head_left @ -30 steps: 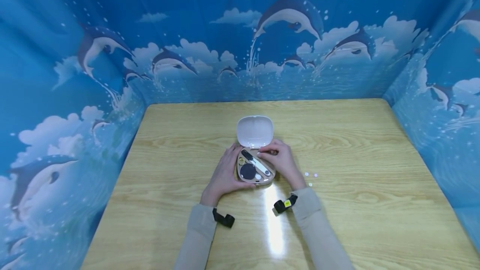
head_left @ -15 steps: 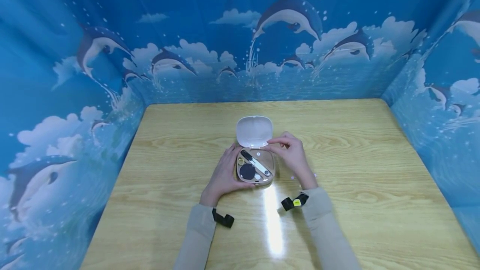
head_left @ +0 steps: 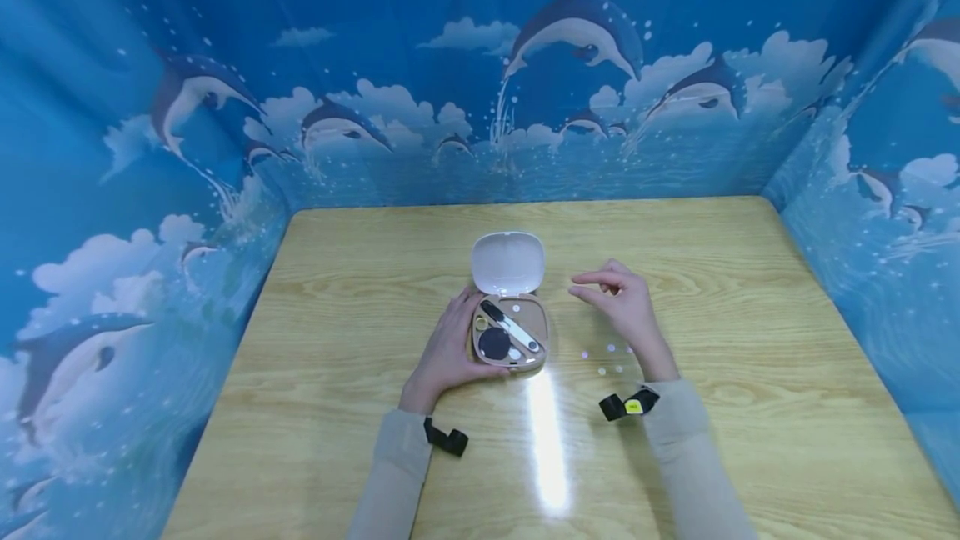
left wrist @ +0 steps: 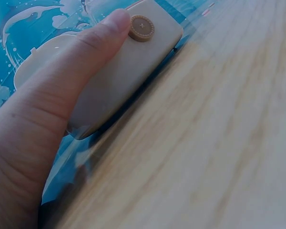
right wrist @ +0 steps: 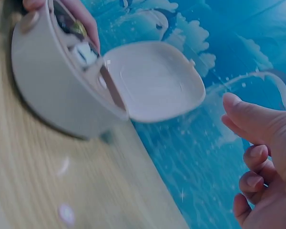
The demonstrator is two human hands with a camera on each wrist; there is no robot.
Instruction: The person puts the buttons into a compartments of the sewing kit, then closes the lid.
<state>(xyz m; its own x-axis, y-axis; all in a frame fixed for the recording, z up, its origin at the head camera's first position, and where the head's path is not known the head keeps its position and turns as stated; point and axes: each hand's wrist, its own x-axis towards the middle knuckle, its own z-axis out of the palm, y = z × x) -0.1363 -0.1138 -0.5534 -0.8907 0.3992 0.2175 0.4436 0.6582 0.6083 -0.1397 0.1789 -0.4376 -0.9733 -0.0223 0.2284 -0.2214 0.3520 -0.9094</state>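
A small beige sewing box (head_left: 537, 363) stands on the table with its white lid (head_left: 508, 263) raised at the back. My left hand (head_left: 447, 348) grips its left side, the thumb (left wrist: 102, 40) across the front beside a brown button-shaped catch (left wrist: 142, 28). Inside lie a white tool with a black end (head_left: 517, 330), a round black piece (head_left: 494, 343), a small gold ring-like piece (head_left: 482, 323) and a small white button (head_left: 516, 307). To the right of the box, my right hand (head_left: 624, 300) hovers with thumb and forefinger extended, other fingers loosely curled, holding nothing.
Several small pale buttons (head_left: 602, 372) lie on the wooden table (head_left: 750, 407) right of the box, below the right hand. A blue dolphin-print curtain (head_left: 420, 107) encloses the table's back and sides. Light glares off the tabletop (head_left: 550, 457) in front.
My right hand has drawn away from the box towards the right, leaving the white button visible in the right compartment. The left hand keeps its hold on the box.
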